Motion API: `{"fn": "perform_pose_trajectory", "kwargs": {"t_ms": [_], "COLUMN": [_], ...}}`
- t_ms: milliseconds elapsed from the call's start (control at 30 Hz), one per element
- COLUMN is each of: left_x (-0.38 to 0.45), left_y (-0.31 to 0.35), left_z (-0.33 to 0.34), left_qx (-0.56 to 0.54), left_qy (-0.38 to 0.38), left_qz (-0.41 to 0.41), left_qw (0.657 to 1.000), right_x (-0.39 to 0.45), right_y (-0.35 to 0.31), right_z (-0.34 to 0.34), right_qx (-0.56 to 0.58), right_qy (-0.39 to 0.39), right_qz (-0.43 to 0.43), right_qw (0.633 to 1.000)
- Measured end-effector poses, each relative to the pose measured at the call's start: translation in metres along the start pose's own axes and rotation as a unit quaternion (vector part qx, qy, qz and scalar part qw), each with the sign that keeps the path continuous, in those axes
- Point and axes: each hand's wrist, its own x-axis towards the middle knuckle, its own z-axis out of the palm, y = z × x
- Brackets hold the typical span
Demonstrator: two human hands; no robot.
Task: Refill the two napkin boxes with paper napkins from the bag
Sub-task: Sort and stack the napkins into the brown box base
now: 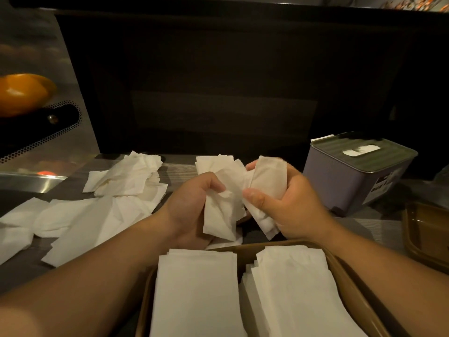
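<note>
An open brown napkin box (349, 283) sits at the bottom centre, holding two stacks of white napkins (289, 290) side by side. Above it, my left hand (187, 210) grips a crumpled bunch of napkins (221, 215). My right hand (291, 205) grips a folded wad of napkins (267, 181), thumb pressed on its front. The two bunches touch between my hands. A closed grey napkin box (352, 181) with a green ribbed lid stands at the right, a white napkin showing in its slot. No bag is visible.
Loose white napkins (102, 203) lie scattered over the dark counter to the left. A brown lid or tray (427, 234) rests at the right edge. A steel appliance panel (48, 132) with an orange bowl (24, 93) stands at the left. A dark wall rises behind.
</note>
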Motion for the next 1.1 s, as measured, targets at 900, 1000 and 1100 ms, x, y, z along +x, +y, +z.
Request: {"fn": "perform_pose_trajectory", "kwargs": {"t_ms": [900, 1000, 1100], "left_x": [-0.004, -0.006, -0.005], "left_y": [-0.003, -0.003, -0.005], "left_z": [0.013, 0.015, 0.013], "left_qx": [0.089, 0.121, 0.194], "left_qy": [0.041, 0.033, 0.068], "left_qz": [0.097, 0.098, 0.132], "left_qw": [0.991, 0.987, 0.970], "right_x": [0.009, 0.010, 0.008], "right_y": [0.002, 0.007, 0.009], "right_z": [-0.004, -0.005, -0.005], "right_qx": [0.142, 0.101, 0.046], "right_qy": [-0.002, 0.039, 0.036], "right_qz": [0.069, 0.058, 0.024], "right_qw": [0.987, 0.992, 0.998]}}
